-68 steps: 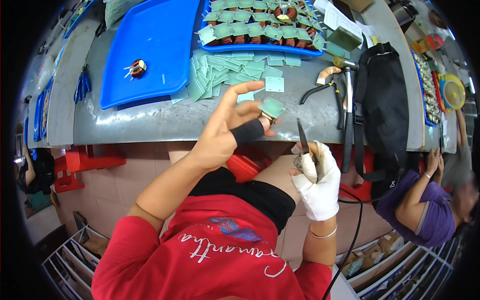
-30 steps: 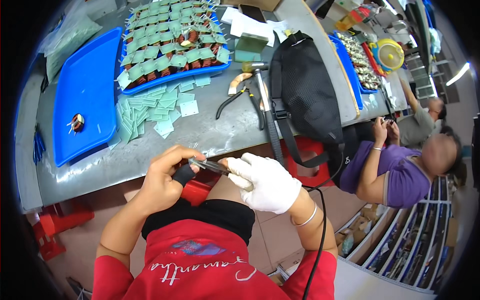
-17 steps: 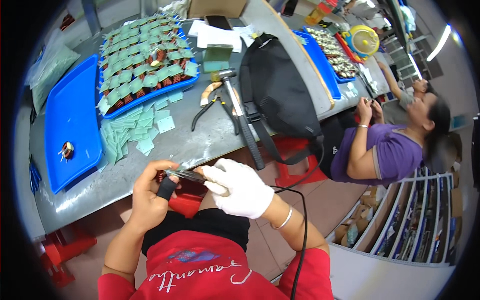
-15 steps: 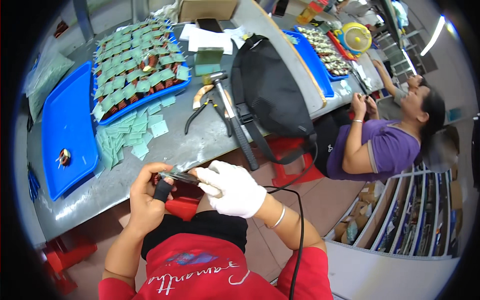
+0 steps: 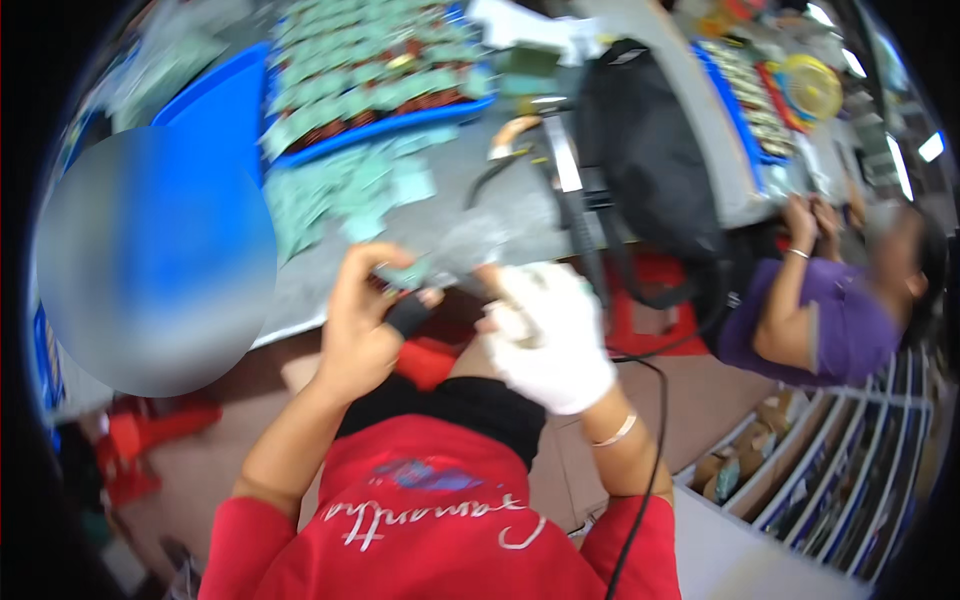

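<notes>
In front of the bench edge, my left hand [image 5: 365, 325] is closed around a small coil with a green square plate [image 5: 405, 274]. A black sleeve covers one of its fingers. To its right, my right hand [image 5: 550, 335] wears a white glove and has its fingers curled, apart from the left hand. Motion blur hides what it holds. Loose green plates [image 5: 345, 195] lie in a heap on the bench beyond my left hand. Behind them a blue tray [image 5: 390, 122] carries rows of coils topped with green plates.
Another blue tray [image 5: 225, 105] stands at the left, partly hidden by a blurred round patch. A hammer [image 5: 563, 155], pliers [image 5: 495, 175] and a black bag [image 5: 650, 150] lie on the bench's right side. A cable hangs by my right arm. A person in purple [image 5: 810, 320] sits at right.
My view has shifted, so the bench appears farther up and right. The hands have drawn apart; the dark metal tool seen between them is no longer distinct. The green-plated coil stays in my left hand.
</notes>
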Available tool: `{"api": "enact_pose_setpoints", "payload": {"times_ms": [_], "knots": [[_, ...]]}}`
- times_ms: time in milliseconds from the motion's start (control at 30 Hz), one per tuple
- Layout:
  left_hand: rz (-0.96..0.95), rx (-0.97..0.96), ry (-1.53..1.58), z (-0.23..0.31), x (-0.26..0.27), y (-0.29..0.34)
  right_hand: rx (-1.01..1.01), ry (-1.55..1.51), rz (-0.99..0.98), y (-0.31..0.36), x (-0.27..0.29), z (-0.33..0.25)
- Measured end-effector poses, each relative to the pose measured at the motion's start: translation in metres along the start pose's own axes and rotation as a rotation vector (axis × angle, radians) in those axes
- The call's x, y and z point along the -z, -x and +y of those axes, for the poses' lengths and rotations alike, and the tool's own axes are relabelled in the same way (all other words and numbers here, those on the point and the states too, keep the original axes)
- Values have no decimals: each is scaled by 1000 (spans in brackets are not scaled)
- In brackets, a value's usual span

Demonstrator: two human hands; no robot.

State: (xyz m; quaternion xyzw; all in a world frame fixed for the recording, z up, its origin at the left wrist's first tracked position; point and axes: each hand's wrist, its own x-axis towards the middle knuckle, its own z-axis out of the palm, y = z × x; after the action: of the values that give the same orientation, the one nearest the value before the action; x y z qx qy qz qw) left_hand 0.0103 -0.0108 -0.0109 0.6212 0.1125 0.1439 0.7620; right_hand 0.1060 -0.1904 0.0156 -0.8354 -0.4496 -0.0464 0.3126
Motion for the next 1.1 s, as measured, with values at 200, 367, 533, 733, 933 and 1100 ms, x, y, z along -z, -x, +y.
{"api": "enact_pose_setpoints", "payload": {"times_ms": [200, 367, 533, 733, 933, 1100], "knots": [[-5, 26, 75, -1, 1, -1, -201, -48, -120, 2, 1, -16], [-25, -6, -23, 2, 5, 1, -189, -77, -117, 0, -7, -20], [-46, -22, -68, -1, 12, 3, -60, 78, -144, -2, -11, -22], [-79, -323, -332, 4, 16, -2, -107, 85, -382, -15, 9, -23], [-185, -252, -378, 10, 15, -2, -132, 72, -505, -30, 27, -22], [-51, -119, -171, 5, 12, -2, -136, -36, -293, -12, -4, -18]]}}
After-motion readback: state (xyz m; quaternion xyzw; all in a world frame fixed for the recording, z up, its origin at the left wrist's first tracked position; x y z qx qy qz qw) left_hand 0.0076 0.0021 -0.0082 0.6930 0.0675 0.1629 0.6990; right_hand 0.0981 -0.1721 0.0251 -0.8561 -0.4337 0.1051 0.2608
